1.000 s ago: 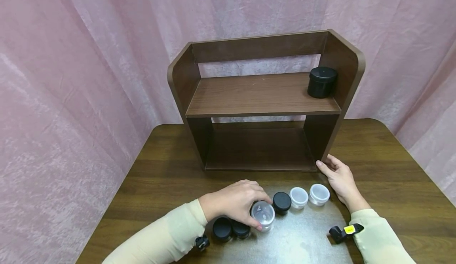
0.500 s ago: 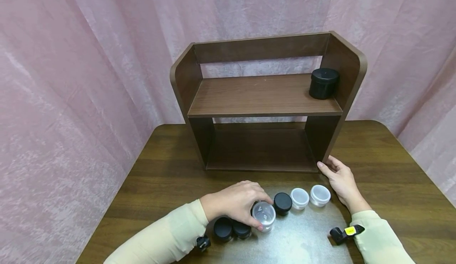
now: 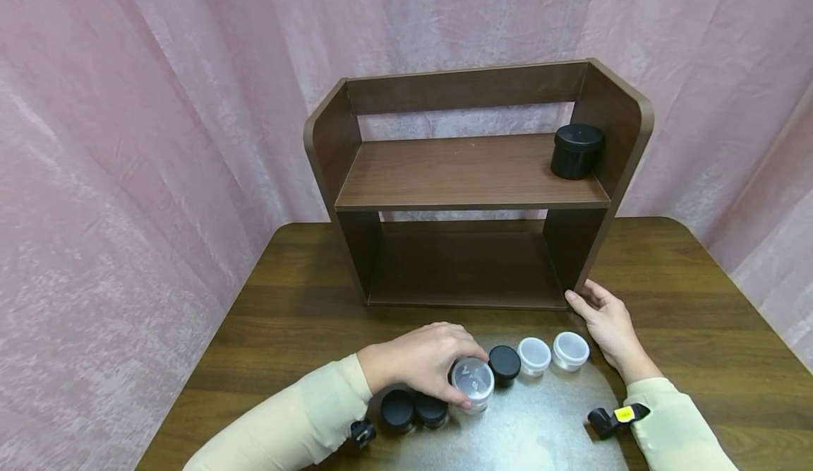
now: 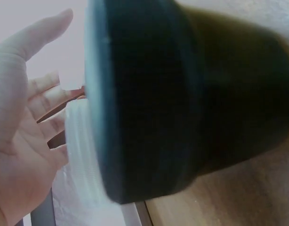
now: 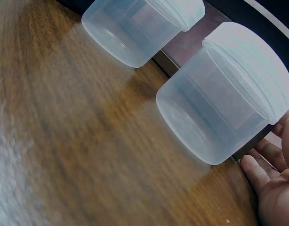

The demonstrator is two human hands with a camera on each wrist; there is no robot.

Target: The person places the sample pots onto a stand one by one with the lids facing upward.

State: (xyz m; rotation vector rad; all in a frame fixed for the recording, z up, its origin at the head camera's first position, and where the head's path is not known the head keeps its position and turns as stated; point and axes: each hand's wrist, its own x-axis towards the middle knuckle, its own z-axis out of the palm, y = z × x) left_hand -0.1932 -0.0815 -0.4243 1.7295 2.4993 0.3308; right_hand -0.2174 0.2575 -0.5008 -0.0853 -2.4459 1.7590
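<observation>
My left hand point(image 3: 428, 359) grips a clear jar point(image 3: 473, 380) by its rim, thumb in front and fingers behind. Part of a dark round thing shows behind that jar. Beside the hand stand two black-lidded jars point(image 3: 397, 409); one looms blurred as a black jar point(image 4: 144, 94) in the left wrist view, hiding much of the held jar. My right hand point(image 3: 611, 324) touches the lower right corner of the brown shelf point(image 3: 473, 204), fingers fairly straight. Next to it are two translucent white-lidded jars point(image 3: 570, 350), large in the right wrist view, and a black-lidded jar point(image 3: 504, 365).
On the upper shelf board, at its right end, sits a large black jar point(image 3: 576, 151). The shelf stands toward the back of the wooden table point(image 3: 305, 301). A pink curtain point(image 3: 159, 104) hangs behind.
The clear jar in my left hand has shifted slightly right and seems a little nearer the camera. The head view has shifted slightly. My right hand stays at the shelf corner.
</observation>
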